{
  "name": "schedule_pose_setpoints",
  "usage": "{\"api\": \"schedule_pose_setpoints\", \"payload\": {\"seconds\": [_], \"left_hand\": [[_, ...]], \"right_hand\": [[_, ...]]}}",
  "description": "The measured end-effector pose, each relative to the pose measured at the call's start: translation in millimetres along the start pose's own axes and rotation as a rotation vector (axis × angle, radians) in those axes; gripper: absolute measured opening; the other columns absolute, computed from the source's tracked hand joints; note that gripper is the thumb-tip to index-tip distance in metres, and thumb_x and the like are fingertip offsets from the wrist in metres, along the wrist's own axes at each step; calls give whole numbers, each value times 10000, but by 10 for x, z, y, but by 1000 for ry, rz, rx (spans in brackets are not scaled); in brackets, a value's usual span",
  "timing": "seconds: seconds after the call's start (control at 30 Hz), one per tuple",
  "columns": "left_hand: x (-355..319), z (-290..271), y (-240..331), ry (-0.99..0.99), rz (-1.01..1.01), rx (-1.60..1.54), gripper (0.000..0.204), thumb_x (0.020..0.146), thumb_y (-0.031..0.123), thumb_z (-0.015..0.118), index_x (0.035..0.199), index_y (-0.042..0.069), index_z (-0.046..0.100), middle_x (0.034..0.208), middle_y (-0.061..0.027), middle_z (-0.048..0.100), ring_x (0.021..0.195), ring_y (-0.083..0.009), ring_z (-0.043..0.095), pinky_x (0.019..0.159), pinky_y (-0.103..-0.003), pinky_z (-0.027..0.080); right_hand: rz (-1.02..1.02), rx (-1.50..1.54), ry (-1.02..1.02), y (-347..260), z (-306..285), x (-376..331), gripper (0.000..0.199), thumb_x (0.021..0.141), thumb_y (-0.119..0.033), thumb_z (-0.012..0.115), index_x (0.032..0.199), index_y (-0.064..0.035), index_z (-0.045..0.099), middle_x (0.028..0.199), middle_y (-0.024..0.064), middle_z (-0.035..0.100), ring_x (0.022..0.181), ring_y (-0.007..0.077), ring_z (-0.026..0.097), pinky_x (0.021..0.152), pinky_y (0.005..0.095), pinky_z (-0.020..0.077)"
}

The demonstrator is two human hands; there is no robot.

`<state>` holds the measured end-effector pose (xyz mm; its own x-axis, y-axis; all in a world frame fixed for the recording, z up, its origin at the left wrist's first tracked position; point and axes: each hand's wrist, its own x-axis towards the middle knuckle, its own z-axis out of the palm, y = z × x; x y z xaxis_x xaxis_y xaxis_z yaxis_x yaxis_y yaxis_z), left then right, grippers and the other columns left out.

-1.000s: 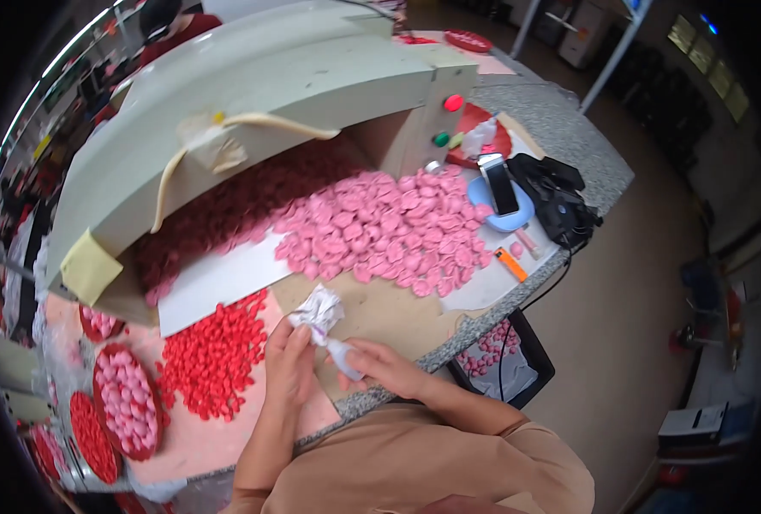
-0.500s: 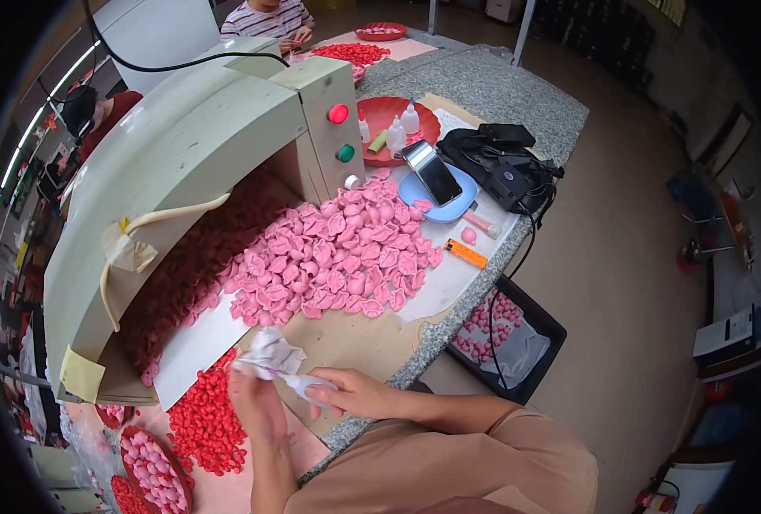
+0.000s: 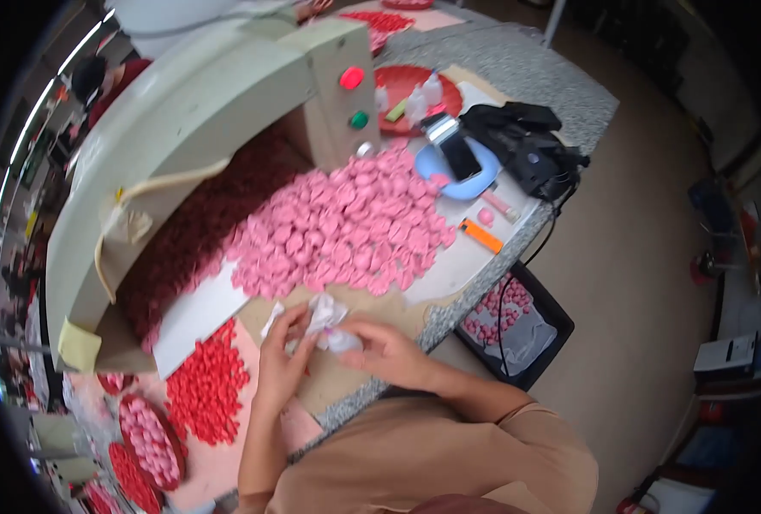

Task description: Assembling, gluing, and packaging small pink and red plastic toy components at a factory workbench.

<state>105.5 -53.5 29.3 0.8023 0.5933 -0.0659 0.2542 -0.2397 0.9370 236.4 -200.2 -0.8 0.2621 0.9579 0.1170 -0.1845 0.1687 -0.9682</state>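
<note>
Here both hands, the left hand (image 3: 282, 364) and the right hand (image 3: 379, 349), pinch a crumpled white wrapper (image 3: 325, 315) between closed fingers, just above the table (image 3: 517, 60) edge. At twelve o'clock from it lies a heap of pink pieces (image 3: 346, 227); red pieces (image 3: 205, 390) lie at eight o'clock.

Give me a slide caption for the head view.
Both hands hold a crumpled white wrapper beside a heap of pink pieces.

Both hands grip a crumpled clear plastic wrapper (image 3: 325, 321). Far up and right of the grip, a phone with a dark screen (image 3: 459, 157) leans on a blue holder (image 3: 449, 171). To the lower right, a black crate (image 3: 517, 321) holds a clear bag (image 3: 526, 336).
</note>
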Motion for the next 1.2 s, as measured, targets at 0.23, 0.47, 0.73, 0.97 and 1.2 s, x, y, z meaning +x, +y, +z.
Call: {"api": "schedule_pose_setpoints", "payload": {"seconds": [0.23,0.47,0.73,0.97,1.2], "left_hand": [[-368,-61,-51,-57,108,-177,330,844,67,596,1164,3,547,1206,-83,506,1054,-168,512,904,-291,415],[-643,-371,-257,57,48,-527,255,898,83,523,1137,-8,529,1191,-99,549,1062,-169,534,910,-303,422],[-758,-840,-574,400,1,-587,312,902,33,513,1203,-18,453,1126,-101,577,1041,-146,555,880,-287,455],[-856,-705,-652,197,74,-589,321,877,-7,536,1188,-7,459,1106,-80,559,1022,-130,541,884,-283,434],[-911,-792,-492,177,64,-497,316,857,4,584,1161,-5,499,1082,-54,543,984,-99,548,814,-249,466]], "right_hand": [[46,99,114,-2,283,90,715,821,39,612,1405,-57,211,1130,117,535,1054,154,527,883,290,433],[108,-149,-37,-120,571,153,711,823,23,620,1405,-63,221,1069,115,595,903,158,606,793,275,484],[-187,-927,-70,20,750,363,205,773,-35,662,976,-33,636,947,96,595,856,242,586,748,329,474],[-184,-1186,-40,4,753,545,282,721,-49,690,998,-58,636,1017,109,562,969,284,538,796,357,448],[-271,-1361,-206,78,851,877,378,775,-130,649,1142,-78,575,1238,134,489,1158,330,425,987,430,302]]}}
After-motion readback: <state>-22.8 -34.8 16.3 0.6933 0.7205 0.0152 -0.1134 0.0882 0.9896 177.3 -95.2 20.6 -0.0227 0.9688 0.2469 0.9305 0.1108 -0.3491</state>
